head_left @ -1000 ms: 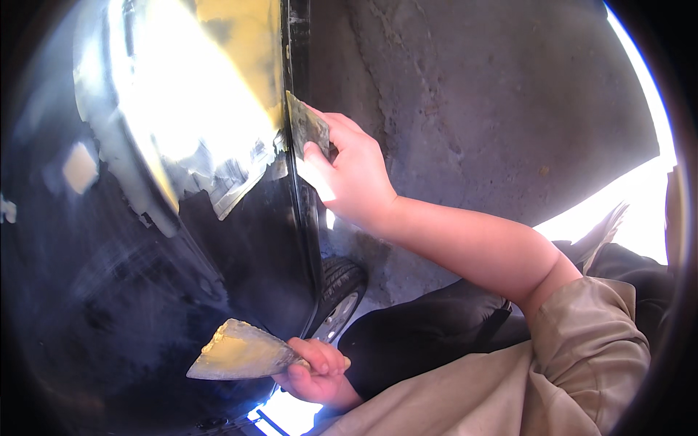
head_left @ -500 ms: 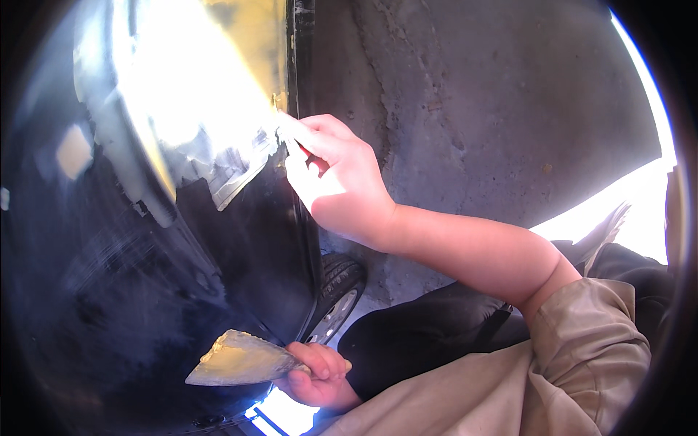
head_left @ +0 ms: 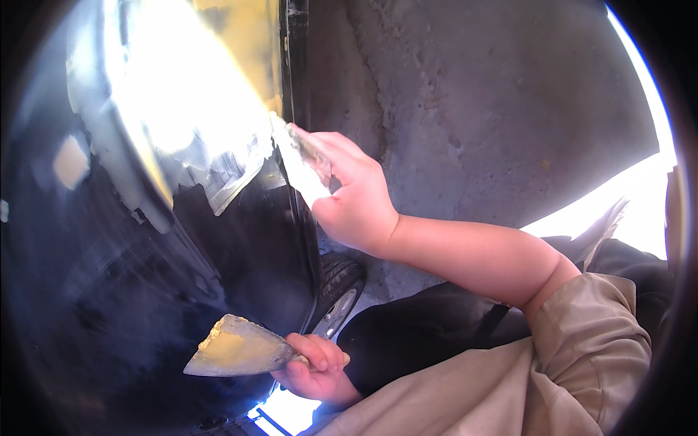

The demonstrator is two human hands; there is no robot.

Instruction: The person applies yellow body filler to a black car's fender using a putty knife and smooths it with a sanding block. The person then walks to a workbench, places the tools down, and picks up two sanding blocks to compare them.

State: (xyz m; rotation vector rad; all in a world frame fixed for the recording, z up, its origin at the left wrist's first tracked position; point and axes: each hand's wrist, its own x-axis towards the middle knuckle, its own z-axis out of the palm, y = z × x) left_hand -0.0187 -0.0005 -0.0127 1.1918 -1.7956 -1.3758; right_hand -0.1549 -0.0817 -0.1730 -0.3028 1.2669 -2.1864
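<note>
Well, my hands are apart, each clamped on a tool. My left hand (head_left: 316, 365) holds the putty knife (head_left: 247, 356) blade-outward, probably so the yellow paste (head_left: 227, 341) sits clear of me. My right hand (head_left: 358, 190) pinches the scraper (head_left: 313, 155) at the edge of the black panel (head_left: 243, 254), near the yellow patch (head_left: 251, 43), likely for easy tilting. I count one putty knife, one scraper, one panel, one wheel (head_left: 340, 283).

The right hand (head_left: 356, 195) is now gripping its flat scraper (head_left: 310, 154) with more of the broad face showing than half a second ago, and is sitting slightly lower along the black car panel's edge (head_left: 294, 211) than before.
</note>
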